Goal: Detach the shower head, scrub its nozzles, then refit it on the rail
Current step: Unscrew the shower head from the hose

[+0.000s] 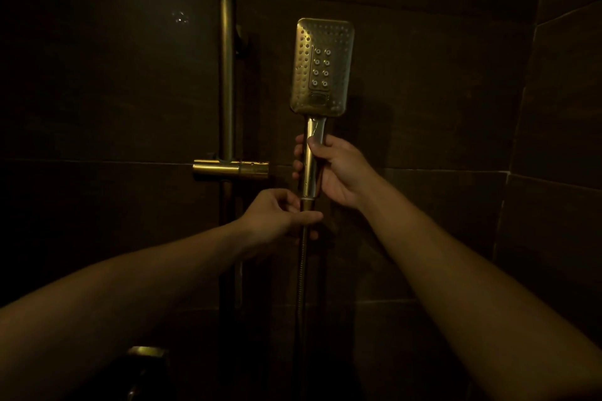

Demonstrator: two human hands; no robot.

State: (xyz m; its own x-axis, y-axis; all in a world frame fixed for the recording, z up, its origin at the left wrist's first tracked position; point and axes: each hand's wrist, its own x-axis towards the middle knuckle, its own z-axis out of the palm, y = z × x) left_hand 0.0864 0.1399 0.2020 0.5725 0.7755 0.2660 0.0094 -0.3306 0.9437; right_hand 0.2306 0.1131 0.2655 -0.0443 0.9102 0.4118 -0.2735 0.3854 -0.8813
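the shower head point(322, 68) is held upright, off and right of the rail point(227, 75), nozzles facing the viewer, its handle clamped in the right grip point(335, 172) while the hose connector point(308, 204) is pinched by the left grip point(277, 215), likely for steadying

open wall right of shower head point(322, 67), rail point(227, 75) and valve bar point(230, 169) obstruct left

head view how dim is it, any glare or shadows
Head view: very dim, warm light; the shower head catches the brightest sheen; small glints on the rail and wall; a shadow lies right of the head; the left edge goes black.
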